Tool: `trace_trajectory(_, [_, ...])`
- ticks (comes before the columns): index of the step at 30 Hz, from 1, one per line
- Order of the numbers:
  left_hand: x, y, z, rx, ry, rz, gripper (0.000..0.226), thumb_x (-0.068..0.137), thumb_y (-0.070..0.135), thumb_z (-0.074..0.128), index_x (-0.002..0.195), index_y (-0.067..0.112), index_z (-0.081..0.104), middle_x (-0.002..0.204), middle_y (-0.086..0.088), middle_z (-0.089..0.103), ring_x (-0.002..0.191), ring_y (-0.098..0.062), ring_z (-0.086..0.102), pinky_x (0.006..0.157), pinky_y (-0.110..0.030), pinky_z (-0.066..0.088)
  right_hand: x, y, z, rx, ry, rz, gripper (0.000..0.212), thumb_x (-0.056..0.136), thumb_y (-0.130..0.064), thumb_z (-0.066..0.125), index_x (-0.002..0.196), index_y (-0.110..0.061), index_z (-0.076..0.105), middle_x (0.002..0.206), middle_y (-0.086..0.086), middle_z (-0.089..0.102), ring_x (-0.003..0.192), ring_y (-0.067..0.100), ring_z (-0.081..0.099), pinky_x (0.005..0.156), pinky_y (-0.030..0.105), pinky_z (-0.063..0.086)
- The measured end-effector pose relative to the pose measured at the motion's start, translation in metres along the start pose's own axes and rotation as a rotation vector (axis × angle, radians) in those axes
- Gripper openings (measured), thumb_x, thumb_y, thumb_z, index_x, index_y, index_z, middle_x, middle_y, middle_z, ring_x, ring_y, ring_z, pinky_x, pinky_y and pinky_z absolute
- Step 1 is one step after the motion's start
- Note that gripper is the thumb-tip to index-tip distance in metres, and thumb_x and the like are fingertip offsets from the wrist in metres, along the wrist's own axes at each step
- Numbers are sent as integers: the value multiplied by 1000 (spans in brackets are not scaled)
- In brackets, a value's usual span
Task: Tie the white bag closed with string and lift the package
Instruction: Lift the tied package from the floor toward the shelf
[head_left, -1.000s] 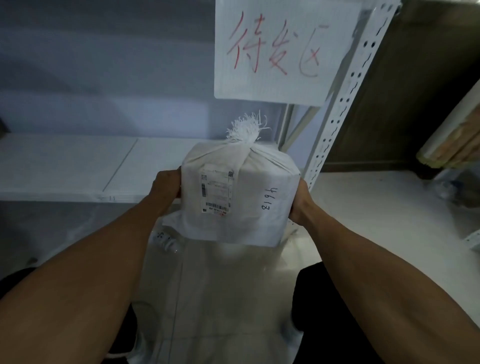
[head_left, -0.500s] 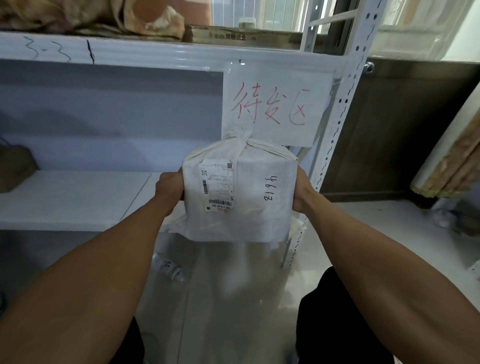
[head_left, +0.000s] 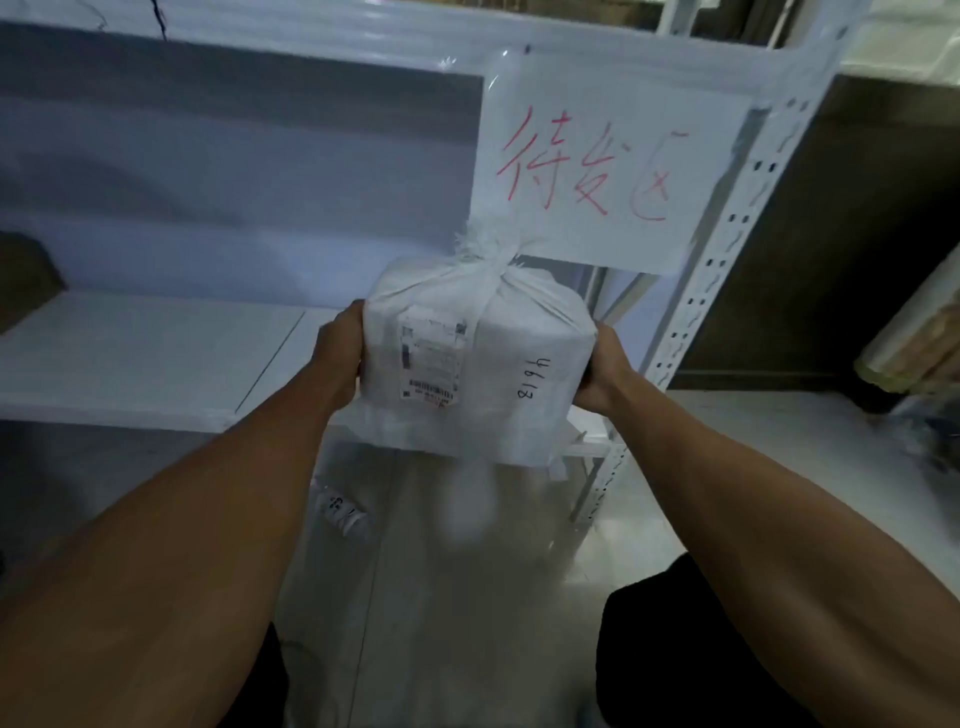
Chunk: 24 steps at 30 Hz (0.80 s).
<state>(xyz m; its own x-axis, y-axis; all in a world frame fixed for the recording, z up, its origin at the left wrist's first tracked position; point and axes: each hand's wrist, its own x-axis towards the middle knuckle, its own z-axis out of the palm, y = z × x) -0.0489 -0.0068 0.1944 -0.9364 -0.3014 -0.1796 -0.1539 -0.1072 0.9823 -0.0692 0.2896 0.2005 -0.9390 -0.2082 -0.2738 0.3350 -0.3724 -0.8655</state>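
The white bag package (head_left: 509, 364) is a boxy bundle with a shipping label and the handwritten number 4613 on its near face. Its gathered top (head_left: 485, 244) is cinched into a frayed tuft. I hold it in the air in front of a white shelf. My left hand (head_left: 340, 353) grips its left side and my right hand (head_left: 605, 371) grips its right side; most of the fingers are hidden behind the package.
A white metal shelf board (head_left: 130, 358) runs behind and to the left. A perforated upright (head_left: 727, 228) stands at the right, with a paper sign (head_left: 597, 166) in red writing. A large clear plastic bag (head_left: 441, 571) lies on the floor below. Brown bundles (head_left: 914, 343) lean far right.
The package has risen with both hands from near the floor to shelf height, and my view has tilted up, revealing the upper shelf edge. Both grips are unchanged.
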Motion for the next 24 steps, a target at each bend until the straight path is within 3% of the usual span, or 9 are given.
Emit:
trace_trajectory(4, [42,8,13,-56,-50,12,30,90,47,48,98,27,69,97,1,72,88,-18,66,72,-32,53,48,-5,4,26,2,16,42,93,-40,49,124,-17,67,128,14,65,117,36,61,105,54,43])
trace_trajectory(6, [72,13,21,-96,-78,34,30,92,45,44,95,26,68,93,2,72,83,-17,66,68,-30,52,77,-12,8,20,5,-26,41,95,-39,45,121,-17,68,118,12,70,108,34,66,102,50,46])
trace_trajectory(8, [106,16,31,-124,-65,49,33,90,47,46,100,26,69,99,-1,74,91,-21,68,77,-34,55,111,-19,8,30,14,-71,42,96,-42,43,121,-18,67,114,10,72,103,32,67,101,48,47])
trace_trajectory(11, [163,9,49,-146,-77,88,40,87,49,49,109,23,69,108,-5,74,99,-25,68,88,-41,55,168,-29,-3,28,27,-114,54,95,-54,40,132,-20,60,132,11,63,121,35,59,106,51,43])
trace_trajectory(14, [215,-3,70,-181,-123,104,38,86,48,51,106,22,70,104,-6,74,97,-27,68,89,-45,54,221,-39,-18,26,63,-119,67,92,-67,32,130,-19,61,125,11,67,114,35,64,101,47,48])
trace_trajectory(17, [260,-14,93,-208,-176,106,43,83,49,57,110,19,70,102,-10,72,93,-27,68,82,-43,56,273,-52,-40,21,180,-159,78,59,-68,69,120,-19,67,118,4,66,99,33,60,99,36,46])
trace_trajectory(18, [273,-16,101,-223,-179,104,39,83,48,59,107,19,70,99,-9,73,90,-26,69,77,-38,57,294,-56,-51,29,243,-176,71,54,-58,75,114,-22,67,115,4,65,102,33,59,95,34,46])
trace_trajectory(21, [304,-22,125,-232,-182,84,30,87,42,56,95,17,70,85,-6,73,77,-22,70,72,-32,57,330,-57,-73,20,333,-214,46,77,-48,52,112,-22,68,121,6,68,118,32,61,88,42,54])
trace_trajectory(24, [331,-29,140,-176,-163,94,43,81,49,55,102,15,72,96,-11,75,89,-29,71,90,-44,56,350,-51,-83,22,350,-229,46,76,-49,49,105,-21,72,117,3,71,114,29,64,89,41,55])
